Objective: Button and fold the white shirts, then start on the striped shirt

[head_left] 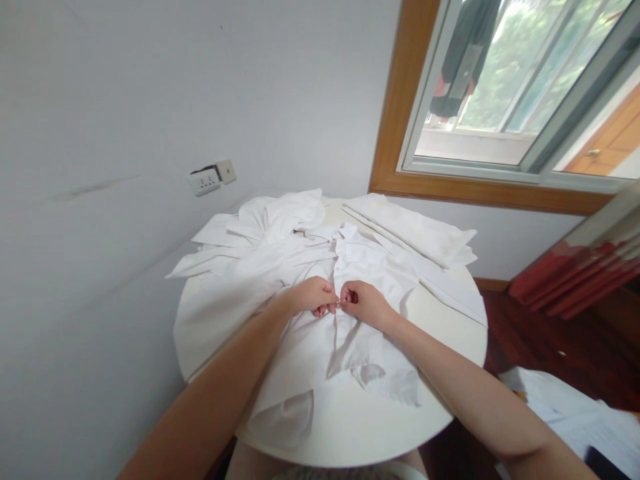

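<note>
A white button-front shirt [295, 360] lies spread over the round table, its front opening running away from me. Over the middle of that opening my left hand [316, 295] pinches the fabric edge. My right hand [364, 301] meets it from the other side, thumb and fingers closed on the same front edge. The fingertips of both hands nearly touch. Any button between them is too small to make out. Above the hands the shirt's collar [346, 232] points toward the wall, and a sleeve lies bunched at the left.
The round white table [345, 440] stands against the wall. Folded white cloth [410, 227] lies at its back right. A wall socket [204, 181] is at back left, a window [480, 87] at upper right. White cloth [575, 413] lies low on the right, near a red curtain [575, 280].
</note>
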The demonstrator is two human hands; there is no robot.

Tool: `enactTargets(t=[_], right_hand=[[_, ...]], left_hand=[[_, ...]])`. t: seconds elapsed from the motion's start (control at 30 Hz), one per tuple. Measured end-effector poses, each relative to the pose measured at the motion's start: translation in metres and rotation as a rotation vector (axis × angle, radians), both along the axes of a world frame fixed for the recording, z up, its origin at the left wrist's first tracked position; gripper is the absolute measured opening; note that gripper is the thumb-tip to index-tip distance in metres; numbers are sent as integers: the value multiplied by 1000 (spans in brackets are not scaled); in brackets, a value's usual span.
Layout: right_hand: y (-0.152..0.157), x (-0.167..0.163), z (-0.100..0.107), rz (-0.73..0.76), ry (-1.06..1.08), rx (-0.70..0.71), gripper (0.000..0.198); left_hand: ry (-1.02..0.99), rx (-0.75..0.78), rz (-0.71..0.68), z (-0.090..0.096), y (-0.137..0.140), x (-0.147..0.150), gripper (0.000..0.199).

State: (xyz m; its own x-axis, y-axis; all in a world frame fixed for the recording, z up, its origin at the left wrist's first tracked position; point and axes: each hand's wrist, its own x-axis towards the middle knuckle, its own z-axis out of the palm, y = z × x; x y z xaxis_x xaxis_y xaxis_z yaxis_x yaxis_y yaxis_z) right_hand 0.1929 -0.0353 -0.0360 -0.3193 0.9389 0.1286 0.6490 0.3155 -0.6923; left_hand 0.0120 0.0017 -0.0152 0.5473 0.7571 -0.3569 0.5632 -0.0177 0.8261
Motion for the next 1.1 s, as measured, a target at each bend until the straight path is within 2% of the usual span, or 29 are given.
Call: enactTargets(t=[0.17, 0.33, 0.43, 0.67, 0.93, 1.1], right_hand=[[2, 6, 3, 105, 71, -77, 5], [2, 8, 9, 158, -7, -32, 21], [1, 6, 10, 145, -22, -26, 31], [-1, 1, 4, 72, -54, 86, 22], [7, 5, -5, 113, 58, 0, 34], [7, 6, -5, 127, 78, -22, 34]], left_hand=[[-5, 12, 28, 5, -1, 1, 17], [-36, 14, 30, 11, -4, 2, 25], [-43, 19, 11, 11, -5, 2, 31], [-40, 21, -16, 10, -6, 3, 28], [-14, 10, -58, 15, -7, -2, 27], [-51, -46, -94, 14, -3, -6, 28]])
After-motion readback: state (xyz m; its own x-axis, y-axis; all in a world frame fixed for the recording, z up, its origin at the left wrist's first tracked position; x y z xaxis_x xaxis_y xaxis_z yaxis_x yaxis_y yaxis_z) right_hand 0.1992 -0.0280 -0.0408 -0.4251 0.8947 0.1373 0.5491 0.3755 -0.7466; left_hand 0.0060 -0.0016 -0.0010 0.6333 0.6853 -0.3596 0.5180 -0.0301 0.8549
